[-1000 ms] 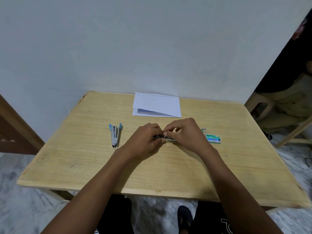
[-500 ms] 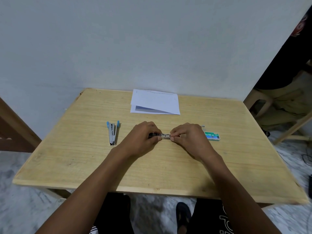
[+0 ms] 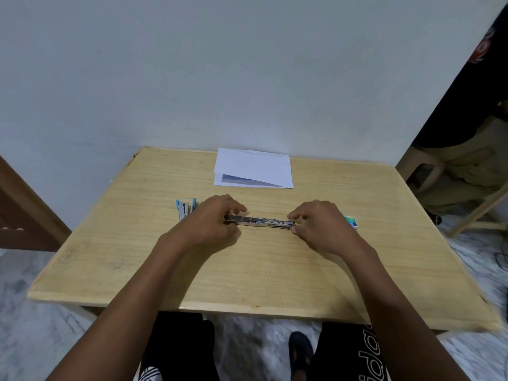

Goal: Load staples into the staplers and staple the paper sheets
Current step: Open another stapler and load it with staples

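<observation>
A metal stapler [image 3: 261,221] lies opened out flat and long across the middle of the wooden table [image 3: 247,273]. My left hand [image 3: 211,224] holds its left end with curled fingers. My right hand [image 3: 321,226] pinches its right end, where a small yellow tip shows. A blue stapler [image 3: 184,209] lies just left of my left hand, partly hidden by it. A green staple box [image 3: 351,221] peeks out behind my right hand. White paper sheets [image 3: 253,167] lie at the far edge of the table.
A wall stands right behind the table. A person in khaki trousers sits on a stool [image 3: 423,171] at the far right. A wooden frame [image 3: 24,215] is on the left. My legs and feet show under the table's front edge.
My hands have moved apart, and the stapler between them has opened out to its full length. The camera has tilted slightly, shifting the table lower in view.
</observation>
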